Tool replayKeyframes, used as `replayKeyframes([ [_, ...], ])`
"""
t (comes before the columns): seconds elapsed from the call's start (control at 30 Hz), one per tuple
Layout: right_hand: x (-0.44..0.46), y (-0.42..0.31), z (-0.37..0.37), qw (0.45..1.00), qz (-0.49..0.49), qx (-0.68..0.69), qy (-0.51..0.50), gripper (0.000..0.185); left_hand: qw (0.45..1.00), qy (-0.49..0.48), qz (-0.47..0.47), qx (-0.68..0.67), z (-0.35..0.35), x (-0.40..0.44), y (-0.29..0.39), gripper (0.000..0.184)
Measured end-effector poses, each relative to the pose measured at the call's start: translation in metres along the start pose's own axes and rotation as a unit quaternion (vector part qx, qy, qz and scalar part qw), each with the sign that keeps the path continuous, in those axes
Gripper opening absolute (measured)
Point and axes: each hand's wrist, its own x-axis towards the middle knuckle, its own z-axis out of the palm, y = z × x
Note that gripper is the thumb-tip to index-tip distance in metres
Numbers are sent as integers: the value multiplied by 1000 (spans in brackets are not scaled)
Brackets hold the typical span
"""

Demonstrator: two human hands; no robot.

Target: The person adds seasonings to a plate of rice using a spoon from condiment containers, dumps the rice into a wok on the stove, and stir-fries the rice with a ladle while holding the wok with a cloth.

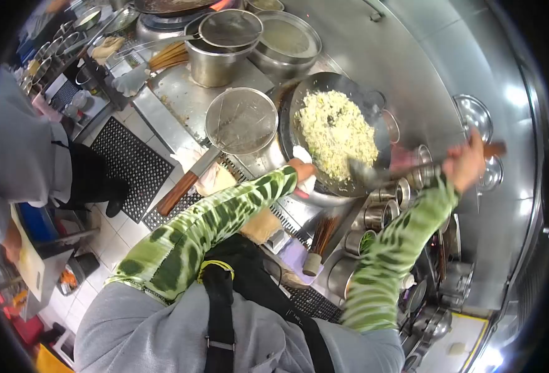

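Observation:
A dark wok (324, 81) holds a pale yellow and white mix of rice-like grains with green bits (336, 130). My left hand (302, 170) is closed at the wok's near edge, gripping a white cloth (308, 185) against the rim. My right hand (464, 166) is wrapped round the wooden handle of a wok spatula (364, 174), to the right of the wok. Motion smears the spatula, and its blade is at the right side of the food, so its exact shape is unclear. Both forearms wear green patterned sleeves.
A round wire strainer (242, 121) with a wooden handle rests left of the wok. Behind it stand a steel pot (215, 65) and another strainer (231, 28). Several metal containers (380, 214) and a bamboo brush (315, 258) are nearer me. A person (23, 143) stands at left.

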Motion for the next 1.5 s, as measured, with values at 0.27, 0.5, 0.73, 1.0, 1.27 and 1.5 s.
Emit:
replayKeyframes([
  [0.27,-83,18,74,990,34,136,12,13,1000,-26,0,-13,0,1,1,32],
  [0.5,-77,64,79,992,-48,59,-101,18,1000,-3,13,10,1,6,-5,34],
  [0.73,-100,64,101,980,-24,162,-113,15,999,-18,3,47,-3,18,-12,47],
  [1.0,-92,26,104,966,-43,197,-165,22,999,-16,4,43,-4,-7,5,40],
  [1.27,-33,27,66,997,-81,-4,9,11,999,-18,-6,34,-3,-5,5,45],
  [1.5,32,38,19,995,27,60,-69,14,987,13,53,152,-4,-1,4,52],
])
